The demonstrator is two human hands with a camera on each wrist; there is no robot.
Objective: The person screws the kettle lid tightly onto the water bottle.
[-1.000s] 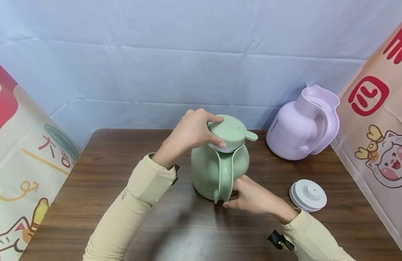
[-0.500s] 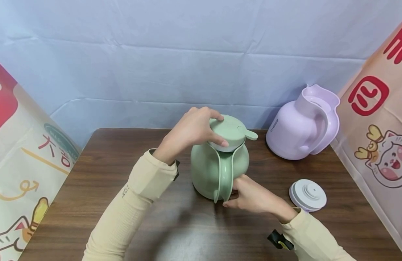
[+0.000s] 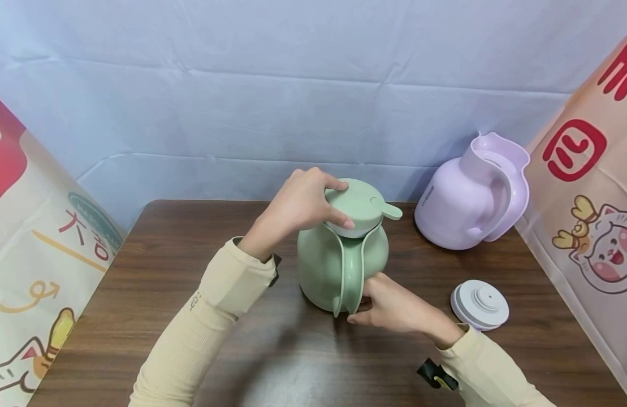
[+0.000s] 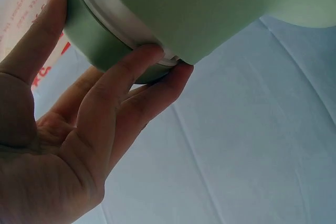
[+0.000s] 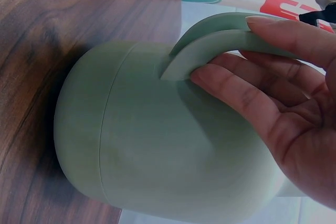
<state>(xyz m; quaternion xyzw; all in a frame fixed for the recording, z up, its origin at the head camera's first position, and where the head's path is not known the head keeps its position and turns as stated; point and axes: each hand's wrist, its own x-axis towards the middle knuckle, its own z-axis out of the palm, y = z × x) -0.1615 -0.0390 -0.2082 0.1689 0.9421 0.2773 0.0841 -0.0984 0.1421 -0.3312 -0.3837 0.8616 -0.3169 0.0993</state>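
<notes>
With my left hand I am pinching a round, sage-green, plastic-looking lid with a tab, thumb and fingers spreading around its edge. Beneath that grip, a rounded sage-green jug is standing upright on the dark wood-grain table. My right hand is curling its fingers round the jug's curved green handle. The lid is already sitting at the mouth; a pale band is showing beneath it, so I cannot tell whether it is fully seated. I judge that settling the lid's fit is what is left here. Beyond my right hand, a glossy lilac jug is standing lidless; nearer, beside my right sleeve, a stepped whitish disc with a lilac edge is lying apart, untouched.
</notes>
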